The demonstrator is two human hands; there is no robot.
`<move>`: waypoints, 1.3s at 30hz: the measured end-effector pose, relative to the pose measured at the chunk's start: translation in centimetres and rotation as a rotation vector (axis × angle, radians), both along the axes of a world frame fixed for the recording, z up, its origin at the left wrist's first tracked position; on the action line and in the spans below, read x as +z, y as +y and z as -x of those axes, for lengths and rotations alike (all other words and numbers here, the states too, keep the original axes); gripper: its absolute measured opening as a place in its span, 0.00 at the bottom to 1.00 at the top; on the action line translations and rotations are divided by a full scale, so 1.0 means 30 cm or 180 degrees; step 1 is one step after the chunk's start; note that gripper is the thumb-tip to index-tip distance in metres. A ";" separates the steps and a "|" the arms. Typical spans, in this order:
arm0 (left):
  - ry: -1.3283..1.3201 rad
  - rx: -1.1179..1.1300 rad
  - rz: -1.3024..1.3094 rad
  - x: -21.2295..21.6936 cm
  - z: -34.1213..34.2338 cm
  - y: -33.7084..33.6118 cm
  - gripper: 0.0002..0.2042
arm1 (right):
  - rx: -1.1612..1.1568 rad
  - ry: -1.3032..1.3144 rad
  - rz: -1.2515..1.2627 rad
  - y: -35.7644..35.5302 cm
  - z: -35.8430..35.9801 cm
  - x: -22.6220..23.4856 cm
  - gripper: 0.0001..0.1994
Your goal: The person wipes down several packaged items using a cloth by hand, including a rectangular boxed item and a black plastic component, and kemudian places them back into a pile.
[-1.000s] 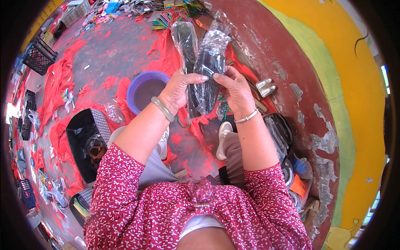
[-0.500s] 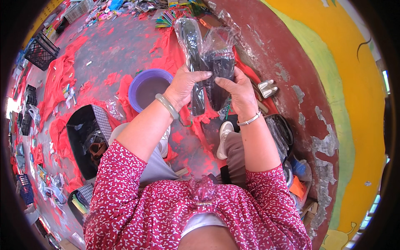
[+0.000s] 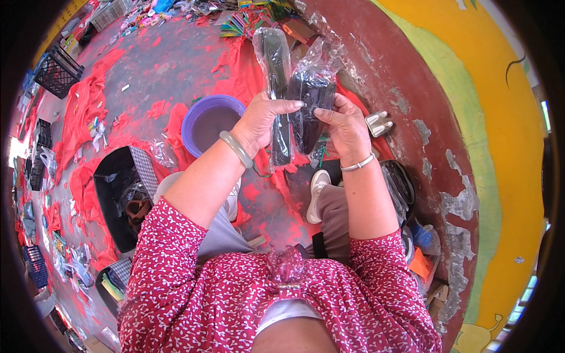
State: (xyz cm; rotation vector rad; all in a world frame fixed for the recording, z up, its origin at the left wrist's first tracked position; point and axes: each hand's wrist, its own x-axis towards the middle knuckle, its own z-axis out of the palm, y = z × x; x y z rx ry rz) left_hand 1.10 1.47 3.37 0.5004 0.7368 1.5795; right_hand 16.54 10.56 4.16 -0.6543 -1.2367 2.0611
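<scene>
My left hand (image 3: pixel 262 120) is closed round a long, narrow dark item in clear plastic wrap (image 3: pixel 274 65), held upright. Beside it, my right hand (image 3: pixel 348 128) grips a wider dark item in crinkled clear plastic (image 3: pixel 312 100), its lower end narrowing. The loose top of that wrap stands up above the dark part. Both packages are held up side by side over the floor, and my two thumbs lie across their fronts, close to each other. What kind of thing is inside each wrap I cannot make out.
A purple basin (image 3: pixel 187 136) stands left of my hands. Nearer sits a black bin (image 3: pixel 112 215) with bagged items inside. Torn red sheeting (image 3: pixel 82 126) covers much of the floor, with a black crate (image 3: pixel 59 72) at the far left. A peeling red wall (image 3: pixel 406 70) runs along the right.
My right hand has shifted slightly right with the wider package, whose top now leans more to the right. The narrow package in my left hand has moved a little right.
</scene>
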 end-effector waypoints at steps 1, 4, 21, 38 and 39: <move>0.0065 0.0028 -0.0039 -0.006 0.001 0.002 0.13 | -0.0051 -0.0056 -0.0122 -0.001 0.000 0.000 0.17; 0.0213 0.0143 -0.0162 -0.022 -0.002 0.005 0.12 | -0.0056 -0.0120 -0.0301 -0.013 0.002 0.006 0.16; -0.0537 0.0531 0.0079 -0.031 0.051 0.030 0.11 | 0.0859 -0.0521 0.0294 -0.036 0.003 0.005 0.13; -0.0387 0.1320 0.0363 0.005 0.177 0.025 0.08 | 0.1071 -0.1183 -0.0396 0.010 -0.048 0.024 0.25; -0.0288 0.1395 0.0371 0.004 0.186 0.028 0.08 | 0.1141 -0.1198 -0.0387 0.010 -0.048 0.026 0.24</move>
